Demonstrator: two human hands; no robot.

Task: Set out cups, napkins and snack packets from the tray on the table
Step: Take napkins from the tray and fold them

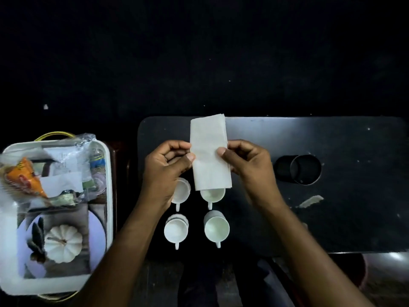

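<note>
You're on napkins: left hand (164,166) and right hand (245,161) pinch the folded white paper napkin (210,151) above four white handled cups (195,212) (already out); lay it beside them.

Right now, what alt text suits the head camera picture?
Two hands, left hand and right hand, hold a folded white napkin above four white cups on a dark table; a cluttered white tray sits left.

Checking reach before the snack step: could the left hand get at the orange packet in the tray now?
Probably not yet: the left hand shares the napkin with the right hand. Nothing covers the orange packet.
</note>
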